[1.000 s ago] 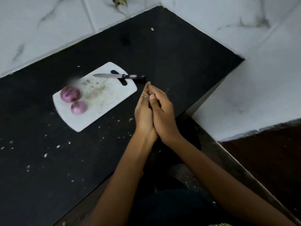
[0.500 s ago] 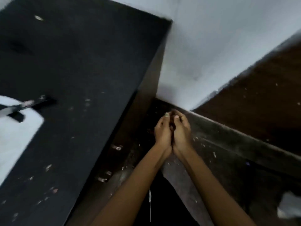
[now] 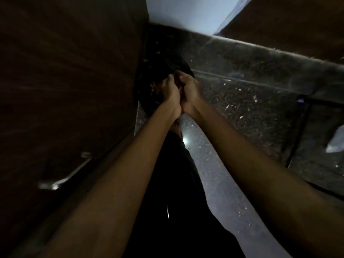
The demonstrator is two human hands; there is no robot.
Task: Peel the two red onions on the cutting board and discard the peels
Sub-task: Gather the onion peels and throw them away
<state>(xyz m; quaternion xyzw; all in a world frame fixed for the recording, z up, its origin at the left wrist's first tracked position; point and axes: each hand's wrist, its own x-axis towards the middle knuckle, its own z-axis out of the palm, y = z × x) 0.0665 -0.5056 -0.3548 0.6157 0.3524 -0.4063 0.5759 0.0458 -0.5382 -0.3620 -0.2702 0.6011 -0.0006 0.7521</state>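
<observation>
Mostly dark wood on the left: a cabinet front filling that whole side, with a metal handle low down on it. Right of that, a speckled dark stone floor, a raised ledge of the same stone along the far side, and a slice of pale wall up top.

Down the middle, a bare left forearm and right forearm reaching forward, away from the camera, over black clothing.

Now the main bit: left grip and right grip pushed together side by side, heels touching, fingers curled inward toward each other. Can't tell whether there are any peels in there, way too dark and blurry between the palms. So can't say if closed around something or just cupped.

Both hanging right over a dark rounded shape tucked into the corner between cabinet and ledge. Could be a bin, but can't make out a rim or anything inside it.

Onions and cutting board out of frame from this angle, just floor level here.

Off to the right, thin black frame legs standing on the floor, plus something whitish at the very edge, too blurred to name. Smallest of all, pale flecks scattered over the stone to the right of the grips.
</observation>
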